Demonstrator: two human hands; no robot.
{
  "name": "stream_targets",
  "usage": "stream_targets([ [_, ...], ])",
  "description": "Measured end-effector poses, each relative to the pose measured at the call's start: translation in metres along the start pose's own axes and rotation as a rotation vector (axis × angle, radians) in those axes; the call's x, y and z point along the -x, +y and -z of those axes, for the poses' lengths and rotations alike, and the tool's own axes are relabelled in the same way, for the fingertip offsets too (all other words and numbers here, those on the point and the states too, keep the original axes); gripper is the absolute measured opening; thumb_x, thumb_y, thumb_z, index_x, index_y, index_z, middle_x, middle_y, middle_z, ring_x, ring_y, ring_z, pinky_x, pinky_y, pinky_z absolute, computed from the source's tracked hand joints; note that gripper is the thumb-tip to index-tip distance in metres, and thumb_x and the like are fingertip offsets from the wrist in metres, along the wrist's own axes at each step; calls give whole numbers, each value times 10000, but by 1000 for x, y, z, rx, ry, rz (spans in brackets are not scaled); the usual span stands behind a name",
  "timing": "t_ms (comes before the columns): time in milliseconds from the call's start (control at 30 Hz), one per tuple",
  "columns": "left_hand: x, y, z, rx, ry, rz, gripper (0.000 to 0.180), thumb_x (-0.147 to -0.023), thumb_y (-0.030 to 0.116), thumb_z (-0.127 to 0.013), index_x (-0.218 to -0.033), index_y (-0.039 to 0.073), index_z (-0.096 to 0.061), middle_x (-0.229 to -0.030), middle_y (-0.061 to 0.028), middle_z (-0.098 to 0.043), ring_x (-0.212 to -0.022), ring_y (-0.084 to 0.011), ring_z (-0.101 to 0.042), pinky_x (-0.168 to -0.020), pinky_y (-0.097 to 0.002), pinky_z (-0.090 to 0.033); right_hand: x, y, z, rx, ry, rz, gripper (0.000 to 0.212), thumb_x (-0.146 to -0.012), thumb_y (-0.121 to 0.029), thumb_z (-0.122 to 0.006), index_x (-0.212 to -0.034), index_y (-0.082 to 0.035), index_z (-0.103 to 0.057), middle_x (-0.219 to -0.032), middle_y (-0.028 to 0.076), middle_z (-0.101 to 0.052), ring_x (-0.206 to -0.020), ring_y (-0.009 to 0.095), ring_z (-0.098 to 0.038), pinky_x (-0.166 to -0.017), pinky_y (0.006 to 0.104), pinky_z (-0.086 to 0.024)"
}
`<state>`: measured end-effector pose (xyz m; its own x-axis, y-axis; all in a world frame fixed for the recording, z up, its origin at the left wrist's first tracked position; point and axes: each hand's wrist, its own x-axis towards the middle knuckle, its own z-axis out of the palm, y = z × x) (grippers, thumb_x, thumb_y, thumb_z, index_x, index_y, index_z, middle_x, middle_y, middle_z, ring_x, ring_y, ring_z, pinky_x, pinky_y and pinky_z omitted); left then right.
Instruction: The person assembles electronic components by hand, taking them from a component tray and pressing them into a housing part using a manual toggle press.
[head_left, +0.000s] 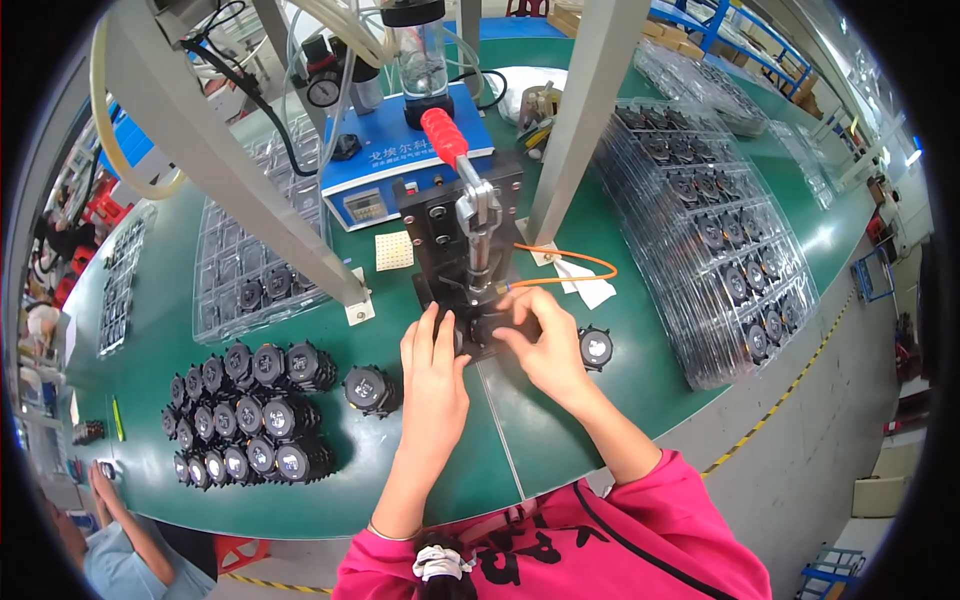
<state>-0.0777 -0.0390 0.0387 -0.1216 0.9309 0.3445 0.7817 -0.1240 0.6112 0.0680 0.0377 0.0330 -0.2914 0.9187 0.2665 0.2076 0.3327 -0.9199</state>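
A black press fixture (455, 235) with a toggle clamp stands in front of me, its red handle (442, 135) raised. My left hand (435, 385) is closed on a black round watch case (458, 338) at the left of the fixture's base. My right hand (548, 345) is at the base's other side, thumb and forefinger apart and curved around the clamp's dark lower end. Its forefinger is close to the orange air tube (580, 280). My fingers partly hide the fixture's seat. One loose watch case (370, 388) lies left of my left hand, another (595, 347) beside my right wrist.
Rows of stacked watch cases (250, 415) stand on the green table (460, 470) at left. Clear plastic trays (690, 240) are piled at right; another tray (250, 240) lies at left. Behind the fixture are a blue tester (400, 165) and grey posts (585, 120). A co-worker (140, 550) sits at lower left.
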Motion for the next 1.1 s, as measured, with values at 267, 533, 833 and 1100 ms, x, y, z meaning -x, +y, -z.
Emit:
stream_targets([
  [267,-16,5,-42,-253,-133,-193,561,-854,164,-639,-1346,-24,-446,-1370,-216,-458,-1297,-393,-391,-1144,-492,-214,22,-24,93,-87,62,-340,224,-786,144,-630,-941,18,-528,-935,95,-610,-866,193,-670,-788,306,-541],
  [533,-96,47,60,-101,605,-234,226,-899,76,-540,-1093,-39,-559,-939,-148,-600,-859,-308,-550,-795,-401,-423,26,-10,104,429,-114,-225,341,-789,41,-670,-1118,-5,-590,-1105,126,-586,-1029,281,-566,-837,344,-513],
  [833,-68,47,44,-185,434,-683,280,-700,161,-718,-899,328,-612,-1094,46,-601,-1073,-217,-542,-1071,-516,-204,12,-35,90,810,-627,-233,577,-651,-1,-755,-1180,-80,-539,-1175,117,-527,-1051,357,-530,-893,425,-461],
  [1100,-18,34,44,-103,186,-366,664,-712,52,-673,-1334,165,-471,-1460,-124,-426,-1288,-306,-383,-1074,-465,-234,12,-15,81,957,-579,-20,434,-640,47,-700,-1043,-68,-589,-989,113,-599,-923,342,-584,-800,414,-490],
])
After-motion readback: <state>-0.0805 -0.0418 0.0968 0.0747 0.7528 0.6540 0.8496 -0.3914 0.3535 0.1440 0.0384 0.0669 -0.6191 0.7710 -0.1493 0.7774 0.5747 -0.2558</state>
